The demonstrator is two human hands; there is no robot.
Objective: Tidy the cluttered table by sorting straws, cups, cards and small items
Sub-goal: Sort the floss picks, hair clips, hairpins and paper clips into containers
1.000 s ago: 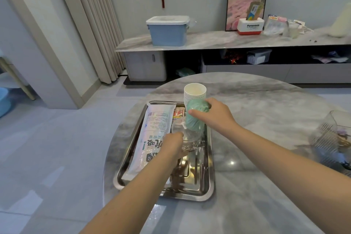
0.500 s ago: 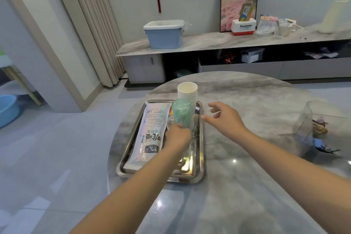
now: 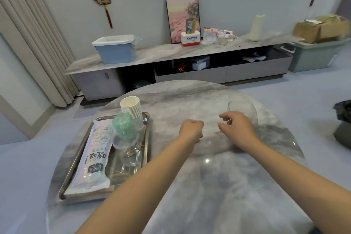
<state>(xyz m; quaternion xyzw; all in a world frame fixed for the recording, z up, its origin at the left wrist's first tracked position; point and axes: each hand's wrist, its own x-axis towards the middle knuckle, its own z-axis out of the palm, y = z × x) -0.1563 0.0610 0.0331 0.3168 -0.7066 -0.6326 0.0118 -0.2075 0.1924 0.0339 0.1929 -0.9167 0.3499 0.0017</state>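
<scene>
Two empty hands: you are curling your left hand [image 3: 190,131] closed, reaching your loose-fingered right hand [image 3: 237,129] toward the fragile, slippery clear container [image 3: 242,108]; grasp its walls.

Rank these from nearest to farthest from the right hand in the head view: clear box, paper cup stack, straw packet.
1. Clear box, just beyond the right hand.
2. Paper cup stack, on the tray's far end, leftward.
3. Straw packet, along the tray's left side.
</scene>
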